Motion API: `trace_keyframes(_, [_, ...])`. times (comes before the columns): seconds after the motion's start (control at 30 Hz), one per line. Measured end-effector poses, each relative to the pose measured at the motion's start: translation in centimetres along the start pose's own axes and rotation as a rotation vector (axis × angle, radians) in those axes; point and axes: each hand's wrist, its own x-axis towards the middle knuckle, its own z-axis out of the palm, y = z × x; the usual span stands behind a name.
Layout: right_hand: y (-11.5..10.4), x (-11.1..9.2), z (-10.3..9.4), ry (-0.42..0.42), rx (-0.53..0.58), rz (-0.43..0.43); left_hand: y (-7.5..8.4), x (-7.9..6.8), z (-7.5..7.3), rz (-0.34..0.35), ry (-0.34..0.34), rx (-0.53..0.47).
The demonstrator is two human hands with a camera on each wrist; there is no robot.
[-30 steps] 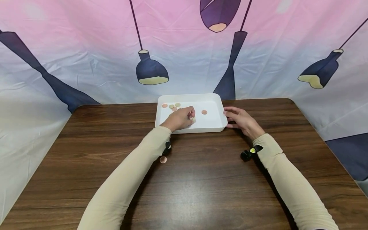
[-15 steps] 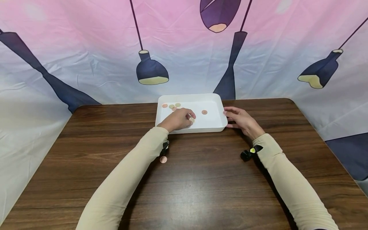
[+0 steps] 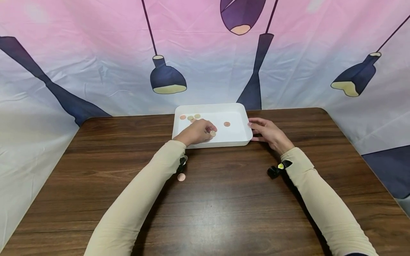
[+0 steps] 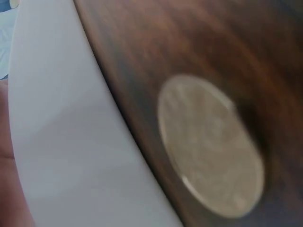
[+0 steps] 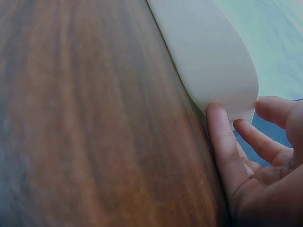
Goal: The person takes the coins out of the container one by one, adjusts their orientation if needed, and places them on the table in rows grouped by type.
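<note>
Your left hand [image 3: 198, 131] reaches over the near side of a shallow white tray [image 3: 238, 137], its thumb and fingers pinching a pale coin [image 3: 213, 133] just above or against the tray floor; which of the two, you cannot tell from here. The tray lies flat at the far side of a dark wood-grain table [image 3: 224, 199].

Your right hand [image 3: 271, 134] is at the tray's right end, fingers spread and fairly straight. In the right wrist view, fingertips touch the tray's outer wall and its rim.

Inside the tray, to the left beyond your left hand, four coins lie near one another: a copper-coloured coin [image 3: 183, 117] at the far left, two yellowish coins [image 3: 190, 118], and another copper one partly hidden. A lone reddish coin [image 3: 226, 124] lies right of your left hand.

Outside the tray, a loose coin [image 3: 181, 177] lies on the table beside your left forearm; the left wrist view shows it large and blurred, near the tray's wall.

Your sleeves [image 3: 323, 199] are cream, with black wrist devices [image 3: 273, 172]. Behind the table hangs a pink-and-blue cloth [image 3: 205, 46] printed with dark lamps [image 3: 168, 76].
</note>
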Motion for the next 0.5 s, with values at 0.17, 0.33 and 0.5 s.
trace_keyframes(0.17, [-0.08,0.05,0.04,0.004,-0.006,-0.001,-0.12,-0.09,-0.12,0.033,0.007,0.023])
trace_keyframes(0.33, [-0.11,0.02,0.02,0.003,-0.009,-0.003,-0.29,-0.27,-0.27,0.047,0.017,0.008])
trace_keyframes(0.5, [-0.12,0.01,0.04,0.001,-0.008,0.004,-0.14,-0.65,-0.54,0.049,0.046,0.008])
